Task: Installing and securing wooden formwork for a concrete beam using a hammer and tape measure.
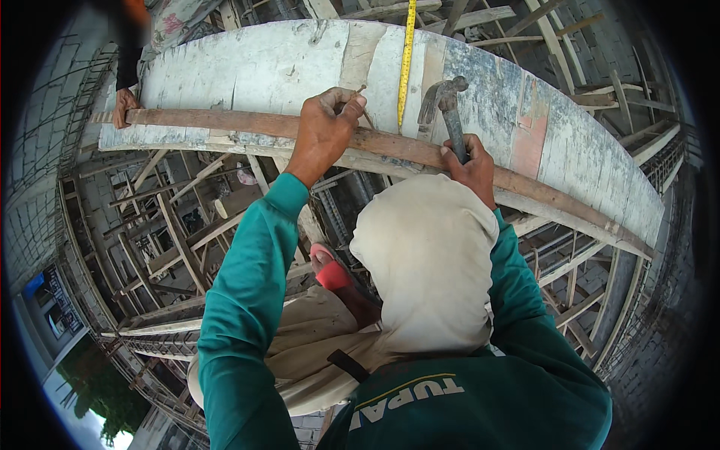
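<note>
Teal sleeves [247, 300] rise from the lower edge of the head view, with a pale cloth hood [427, 262] hanging between them and covering much of the middle.

Beyond the hood, a long brown wooden batten [225, 124] runs across a whitewashed board panel [270, 64], bending down toward the right rim. The batten lies against the lower part of the panel, and both of the person's hands meet it near its middle.

The left hand [324, 131] rests on the batten's upper edge, fingers curled in a tight pinch. Between thumb and fingertips it holds a small nail [362, 93], whose tip appears set just above the batten, against the panel. The hand is nearly closed around that nail.

The right hand [471, 166] sits just right of the left, lower on the batten, wrapped fully around the dark handle of a claw hammer [448, 105]. The hammer stands almost upright, its metal head above the batten and close to the nail, though not touching it. The 2 hands are near each other but apart.

A yellow tape measure [406, 60] hangs down the panel between the nail and the hammer head, ending just above the batten.

At the far left end of the batten, another person's hand [124, 107] grips the wood, its dark sleeve above it. Timber scaffolding [180, 232] crosses the space below the panel.
</note>
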Available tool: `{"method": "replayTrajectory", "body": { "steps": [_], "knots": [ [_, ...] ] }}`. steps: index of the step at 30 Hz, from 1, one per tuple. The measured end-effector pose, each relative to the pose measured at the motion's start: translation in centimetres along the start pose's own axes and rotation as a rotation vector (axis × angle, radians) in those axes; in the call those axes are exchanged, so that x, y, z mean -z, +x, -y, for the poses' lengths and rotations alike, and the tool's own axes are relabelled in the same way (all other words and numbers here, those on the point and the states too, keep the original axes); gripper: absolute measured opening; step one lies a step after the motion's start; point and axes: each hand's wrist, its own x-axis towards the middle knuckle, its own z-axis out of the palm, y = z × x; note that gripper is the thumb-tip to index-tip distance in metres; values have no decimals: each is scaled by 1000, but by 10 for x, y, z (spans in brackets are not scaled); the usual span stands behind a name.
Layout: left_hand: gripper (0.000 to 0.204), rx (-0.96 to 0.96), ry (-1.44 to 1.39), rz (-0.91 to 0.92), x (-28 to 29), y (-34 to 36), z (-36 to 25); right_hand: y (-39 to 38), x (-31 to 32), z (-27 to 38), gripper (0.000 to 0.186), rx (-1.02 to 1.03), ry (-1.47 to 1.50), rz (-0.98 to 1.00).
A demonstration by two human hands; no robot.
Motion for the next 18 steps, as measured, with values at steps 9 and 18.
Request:
{"method": "replayTrajectory", "body": {
  "steps": [9,18],
  "knots": [
    [31,-69,-196,-225,-37,-30,45,1,-2,1,23,26,-19,-14],
    [32,-123,-90,-226,-34,-37,48,0,-3,3,22,12,-25,12]
  ]
}}
